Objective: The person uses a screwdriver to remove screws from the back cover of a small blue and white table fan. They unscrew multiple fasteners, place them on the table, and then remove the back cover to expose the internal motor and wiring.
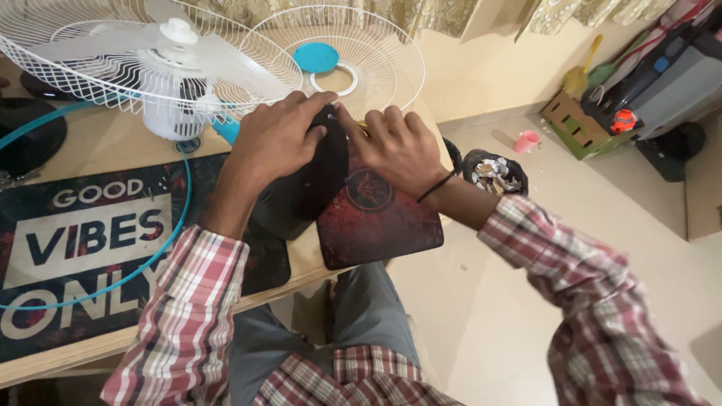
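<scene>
My left hand [277,135] lies on top of a round black fan base [304,188] that is tilted up on the wooden table [113,143]. My right hand [395,146] presses against the base's right edge, fingers bent; whether a small tool sits in it is hidden. Both hands meet at the base's top rim. Behind them stand the white fan motor with its blade [169,56] inside the rear wire guard [68,71]. The loose front wire guard [353,53] with a blue centre cap [314,56] lies at the table's far edge.
A dark red mouse pad [380,225] sits under the base near the table's front edge. A printed dark desk mat [83,240] and a thin blue ring [162,248] cover the left. On the floor at right are a black bin with scraps [495,171], a pink cup [526,140] and a cardboard box [575,128].
</scene>
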